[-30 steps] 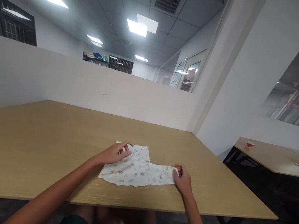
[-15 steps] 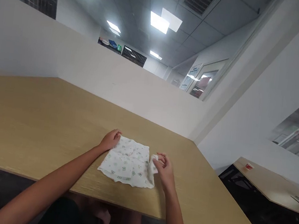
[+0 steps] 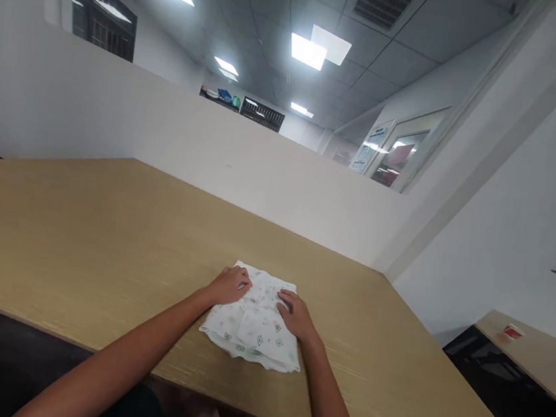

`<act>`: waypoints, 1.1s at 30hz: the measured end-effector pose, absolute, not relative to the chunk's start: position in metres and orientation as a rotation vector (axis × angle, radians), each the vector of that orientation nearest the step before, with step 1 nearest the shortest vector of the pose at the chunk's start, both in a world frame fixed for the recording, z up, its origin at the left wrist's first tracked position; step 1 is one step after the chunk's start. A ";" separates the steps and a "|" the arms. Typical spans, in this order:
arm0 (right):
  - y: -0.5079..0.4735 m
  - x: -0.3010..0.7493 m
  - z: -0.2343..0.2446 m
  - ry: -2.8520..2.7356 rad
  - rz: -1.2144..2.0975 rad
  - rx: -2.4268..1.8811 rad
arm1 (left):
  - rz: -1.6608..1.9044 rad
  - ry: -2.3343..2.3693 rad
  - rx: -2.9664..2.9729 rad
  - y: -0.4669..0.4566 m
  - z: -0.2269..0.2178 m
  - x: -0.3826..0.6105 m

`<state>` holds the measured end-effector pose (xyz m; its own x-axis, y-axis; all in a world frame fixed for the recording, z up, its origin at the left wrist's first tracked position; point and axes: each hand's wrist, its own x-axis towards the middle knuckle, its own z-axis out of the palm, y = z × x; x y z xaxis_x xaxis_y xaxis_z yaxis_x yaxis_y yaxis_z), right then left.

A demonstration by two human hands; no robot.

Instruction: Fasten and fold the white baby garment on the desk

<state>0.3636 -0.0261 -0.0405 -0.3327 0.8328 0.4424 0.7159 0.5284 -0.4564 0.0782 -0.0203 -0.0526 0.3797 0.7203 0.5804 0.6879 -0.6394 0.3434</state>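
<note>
Now both my palms press flat, fingers spread, gripping nothing: left hand (image 3: 230, 285) on folded cloth's (image 3: 254, 329) far-left corner, right hand (image 3: 294, 315) mid-right, cloth's long axis running toward me on table (image 3: 80, 226).

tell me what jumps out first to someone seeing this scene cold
A small white printed garment lies folded near the front edge of a broad wooden table. Both hands press flat on it, the left hand at its far left corner, the right hand on its right side. Far right, a small red cup sits on a second table.
</note>
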 end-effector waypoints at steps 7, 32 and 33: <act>-0.031 0.365 -0.045 -2.317 0.136 -1.568 | 0.894 1.556 2.726 -0.026 -0.053 0.077; -0.035 0.351 -0.044 -2.110 0.065 -1.322 | 1.052 1.530 2.510 -0.030 -0.058 0.103; -0.030 0.357 -0.043 -2.002 0.087 -1.329 | 1.154 1.549 2.462 -0.023 -0.056 0.098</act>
